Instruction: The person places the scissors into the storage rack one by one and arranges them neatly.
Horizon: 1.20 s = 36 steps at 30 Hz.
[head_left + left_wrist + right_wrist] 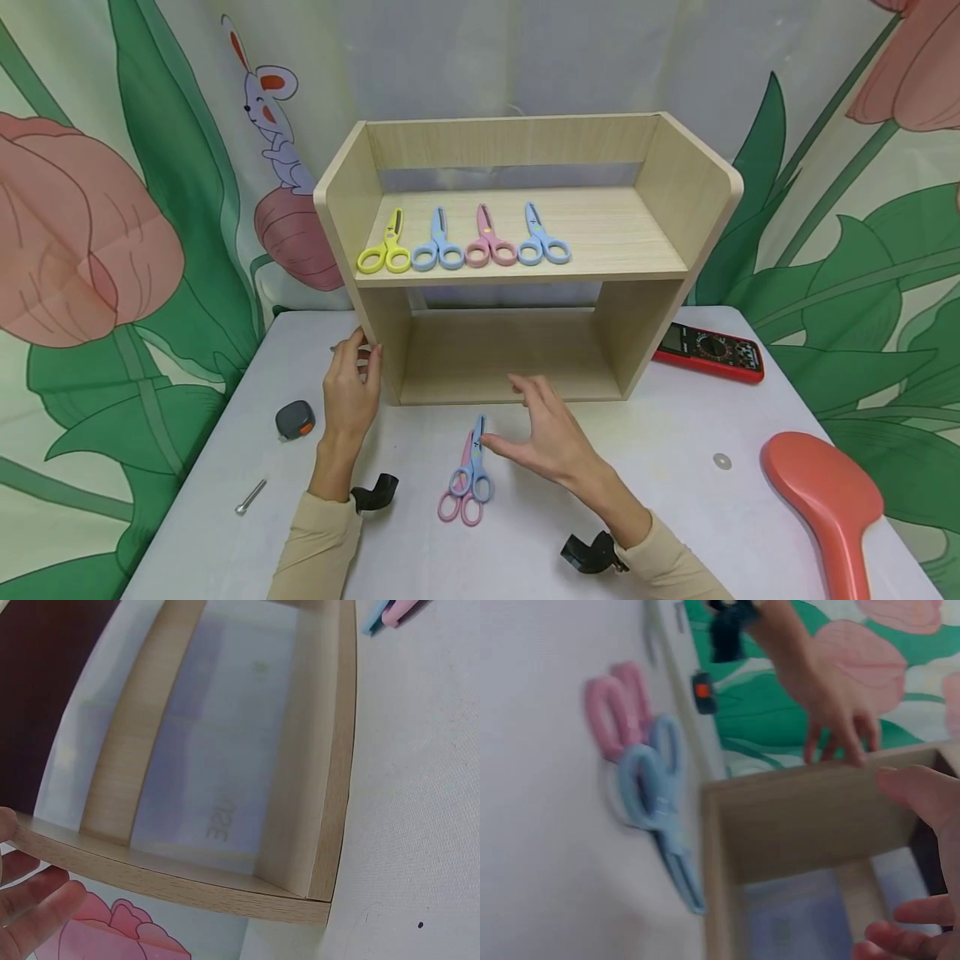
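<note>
Two pairs of small scissors lie overlapped on the white table [675,500], just in front of the wooden shelf unit [517,258]: blue scissors [476,467] atop pink scissors [459,492], blades pointing toward the shelf. The right hand [551,433] hovers just beside their tips, fingers spread and relaxed, gripping nothing; whether the thumb brushes the blue blade cannot be told. The right wrist view is blurred but shows the same pair beside the shelf's front edge. The left hand [350,383] rests against the shelf's left side panel near its bottom front corner, fingers lightly bent on the edge, not clamped. On the upper shelf four scissors sit in a row: yellow [386,248], blue [438,246], pink [489,243], blue [542,242]. Further out: a red multimeter [711,350] at the shelf's right, a coral-coloured brush [828,496], a washer [722,460], a small grey tape measure [295,419], a bolt [251,497]. Risk, as I judge it: the overlapped pair may come up together or the lower one drag, since the handles are interlaced; a careless reach could also nudge the shelf, held only lightly at one side.
</note>
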{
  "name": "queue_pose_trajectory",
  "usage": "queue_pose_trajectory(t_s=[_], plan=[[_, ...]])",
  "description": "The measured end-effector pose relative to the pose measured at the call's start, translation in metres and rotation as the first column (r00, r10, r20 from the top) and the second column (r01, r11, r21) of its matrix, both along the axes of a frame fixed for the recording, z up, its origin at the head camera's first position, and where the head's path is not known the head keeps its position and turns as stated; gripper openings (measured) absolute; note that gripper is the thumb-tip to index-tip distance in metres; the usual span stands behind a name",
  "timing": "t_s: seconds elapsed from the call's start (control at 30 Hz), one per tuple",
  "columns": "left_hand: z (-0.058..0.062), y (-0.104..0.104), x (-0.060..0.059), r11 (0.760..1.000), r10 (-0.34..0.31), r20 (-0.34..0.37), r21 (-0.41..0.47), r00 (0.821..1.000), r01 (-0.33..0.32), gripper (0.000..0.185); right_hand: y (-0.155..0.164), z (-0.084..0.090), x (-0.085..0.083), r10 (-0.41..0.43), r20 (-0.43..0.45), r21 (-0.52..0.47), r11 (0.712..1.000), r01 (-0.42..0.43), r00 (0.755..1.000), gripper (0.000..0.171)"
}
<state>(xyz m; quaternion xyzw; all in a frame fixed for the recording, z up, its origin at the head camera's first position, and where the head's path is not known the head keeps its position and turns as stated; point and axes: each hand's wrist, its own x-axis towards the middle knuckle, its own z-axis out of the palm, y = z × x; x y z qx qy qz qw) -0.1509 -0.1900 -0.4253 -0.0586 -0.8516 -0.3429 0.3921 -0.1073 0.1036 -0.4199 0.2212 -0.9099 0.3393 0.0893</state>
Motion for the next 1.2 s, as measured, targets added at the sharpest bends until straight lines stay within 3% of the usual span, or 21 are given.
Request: queue_pose_trajectory(t_s=[0.17, 0.3, 0.53, 0.7, 0.93, 1.2], plan=[[0.001, 0.0, 0.0, 1.0, -0.001, -0.008, -0.003, 1.0, 0.001, 0.038, -0.011, -0.017, 0.005, 0.009, 0.093, 0.033, 0.999, -0.012, 0.996, 0.087], [0.001, 0.001, 0.0, 1.0, 0.0, -0.008, -0.006, 1.0, 0.0, 0.038, -0.021, -0.028, 0.009, 0.001, 0.121, 0.103, 0.995, -0.014, 0.993, 0.084], [0.001, 0.0, 0.001, 1.0, 0.005, 0.001, 0.0, 1.0, -0.005, 0.039, -0.04, -0.044, 0.022, 0.001, 0.09, 0.287, 0.958, -0.027, 0.996, 0.08], [0.0, 0.0, 0.001, 1.0, 0.0, 0.01, 0.01, 1.0, 0.0, 0.039, -0.046, -0.056, 0.03, -0.011, 0.064, 0.359, 0.933, -0.013, 0.998, 0.08], [-0.003, 0.004, 0.001, 1.0, -0.008, -0.007, 0.012, 1.0, 0.008, 0.037, -0.045, -0.062, 0.032, -0.044, -0.019, 0.342, 0.939, 0.048, 0.999, 0.053], [-0.001, 0.002, 0.0, 1.0, -0.001, -0.037, 0.001, 0.999, 0.001, 0.036, -0.041, -0.047, 0.029, -0.045, 0.052, 0.248, 0.968, 0.031, 0.998, 0.052]])
